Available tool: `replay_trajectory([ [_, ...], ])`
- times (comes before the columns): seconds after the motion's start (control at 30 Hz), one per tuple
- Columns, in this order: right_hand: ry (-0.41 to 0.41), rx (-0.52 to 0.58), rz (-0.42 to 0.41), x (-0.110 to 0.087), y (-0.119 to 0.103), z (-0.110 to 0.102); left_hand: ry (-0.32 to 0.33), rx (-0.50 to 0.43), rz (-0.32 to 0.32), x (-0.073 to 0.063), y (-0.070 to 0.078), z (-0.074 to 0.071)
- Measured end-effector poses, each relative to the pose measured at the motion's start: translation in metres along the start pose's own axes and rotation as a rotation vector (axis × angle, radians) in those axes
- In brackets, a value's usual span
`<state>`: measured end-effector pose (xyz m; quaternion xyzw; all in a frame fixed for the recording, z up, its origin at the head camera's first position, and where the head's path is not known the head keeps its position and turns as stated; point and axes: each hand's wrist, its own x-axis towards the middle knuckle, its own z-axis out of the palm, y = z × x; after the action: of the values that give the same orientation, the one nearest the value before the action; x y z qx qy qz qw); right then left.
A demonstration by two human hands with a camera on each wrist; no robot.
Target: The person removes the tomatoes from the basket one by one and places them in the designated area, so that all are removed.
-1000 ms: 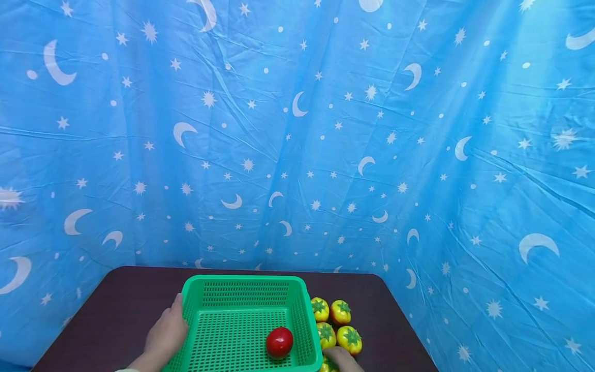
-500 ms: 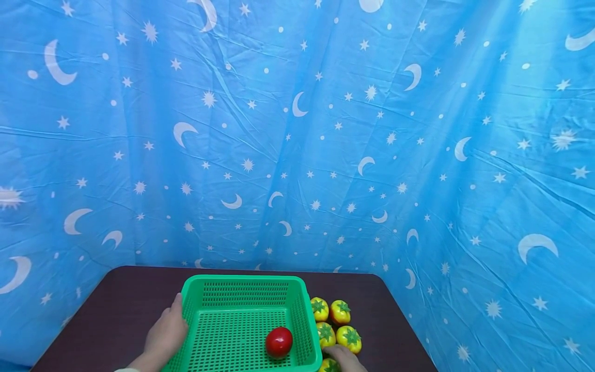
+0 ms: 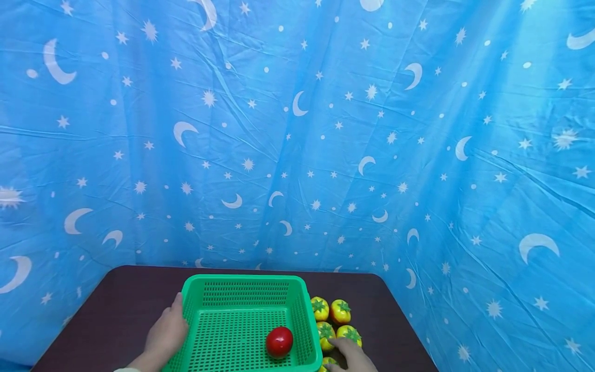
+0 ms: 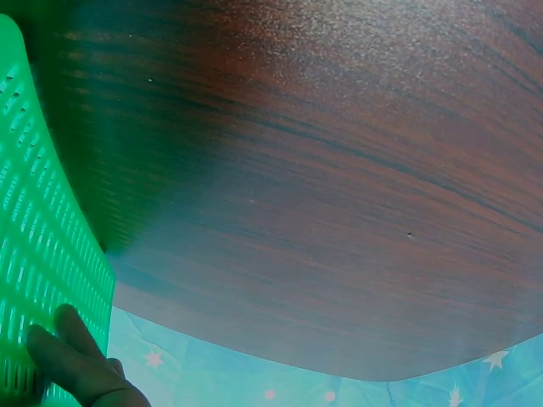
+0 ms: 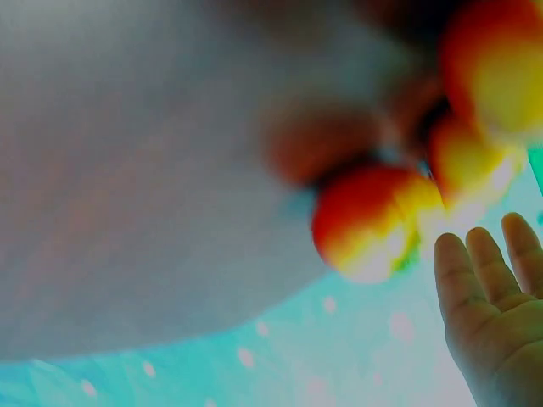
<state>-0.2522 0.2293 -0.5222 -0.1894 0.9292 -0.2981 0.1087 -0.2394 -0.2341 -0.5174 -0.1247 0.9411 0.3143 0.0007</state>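
A green plastic basket (image 3: 246, 309) stands on the dark table, holding one shiny red round fruit (image 3: 279, 342). My left hand (image 3: 166, 333) rests along the basket's left side; in the left wrist view its fingers (image 4: 59, 365) lie against the perforated outer wall. Right of the basket are several yellow-and-red tomatoes (image 3: 341, 312) with green star-shaped leaf tops. Over the nearer ones reaches my right hand (image 3: 354, 355), partly covering them. The right wrist view shows its fingers (image 5: 462, 275) fairly straight, close to a tomato (image 5: 373, 222).
The dark wood-grain table (image 3: 390, 330) has rounded far corners. Behind it and along the sides hangs a blue curtain (image 3: 297, 155) with white moons and stars. The basket's right wall stands close beside the tomatoes.
My right hand has moved slightly away from me and to the right over the tomatoes. The left hand, basket and red fruit keep their places.
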Motion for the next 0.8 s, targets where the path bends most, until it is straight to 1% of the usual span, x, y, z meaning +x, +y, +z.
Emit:
replay_trajectory([
  [0.07,0.012,-0.015,-0.008,0.007,-0.010,-0.014,0.000,0.006,-0.008,0.000,0.000,0.000],
  [0.13,0.024,-0.031,-0.058,0.014,-0.020,-0.028,0.000,0.011,-0.015,0.001,0.000,0.000],
  [0.2,0.060,-0.054,-0.093,0.019,-0.031,-0.039,-0.003,0.014,-0.018,0.001,0.000,0.001],
  [0.3,0.099,-0.089,-0.156,0.027,-0.049,-0.049,-0.001,0.016,-0.013,0.001,0.000,0.001],
  [0.37,0.113,-0.120,-0.176,0.033,-0.060,-0.050,0.002,0.016,-0.010,0.001,0.000,0.002],
  [0.5,0.113,-0.162,-0.207,0.046,-0.080,-0.047,0.005,0.014,-0.011,0.001,0.000,0.002],
  [0.63,0.091,-0.195,-0.236,0.057,-0.098,-0.042,0.005,0.010,-0.016,0.001,0.001,0.002],
  [0.8,0.042,-0.239,-0.266,0.068,-0.119,-0.035,0.008,0.012,-0.010,0.002,0.001,0.001],
])
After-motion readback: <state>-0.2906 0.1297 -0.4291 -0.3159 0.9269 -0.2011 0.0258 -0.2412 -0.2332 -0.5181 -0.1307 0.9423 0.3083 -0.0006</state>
